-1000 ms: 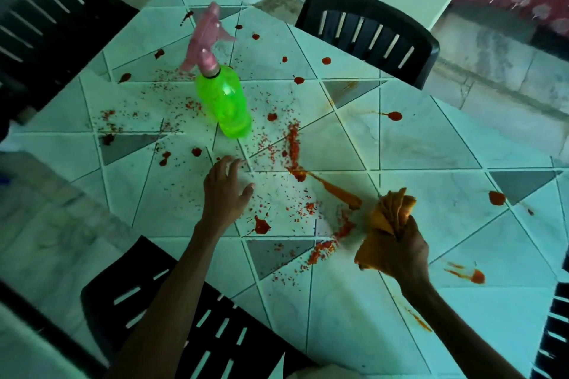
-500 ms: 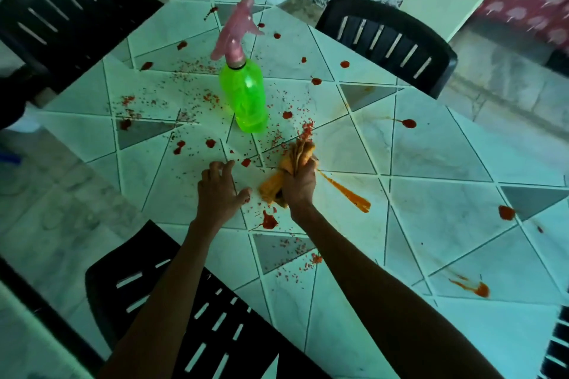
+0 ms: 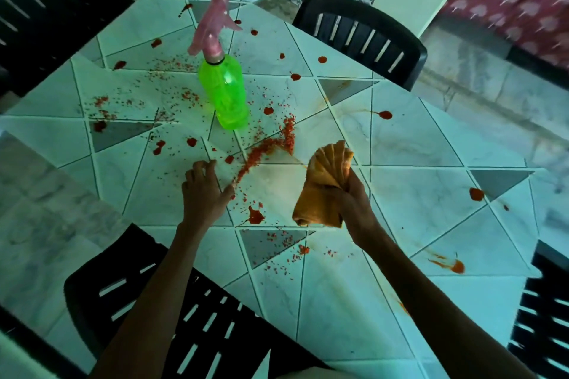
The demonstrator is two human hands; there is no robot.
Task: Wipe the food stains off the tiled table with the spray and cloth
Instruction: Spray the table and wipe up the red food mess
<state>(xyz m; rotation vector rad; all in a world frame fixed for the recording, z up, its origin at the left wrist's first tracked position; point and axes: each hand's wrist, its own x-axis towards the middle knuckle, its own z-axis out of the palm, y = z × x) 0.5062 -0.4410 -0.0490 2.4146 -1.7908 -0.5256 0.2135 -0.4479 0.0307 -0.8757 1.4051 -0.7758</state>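
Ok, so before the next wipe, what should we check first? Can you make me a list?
1. Cloth held tight: the right hand grips the bunched orange cloth. Ok.
2. Other hand out of the way: the left hand rests on the table, right beside the ridge of red crumbs. Probably not ok.
3. Is the spray bottle safe: it stands upright, apart from the cloth. Ok.
4. Stains gone: the crumbs and a red blob remain. Not ok.
5. Tiles wet with spray: cannot tell.
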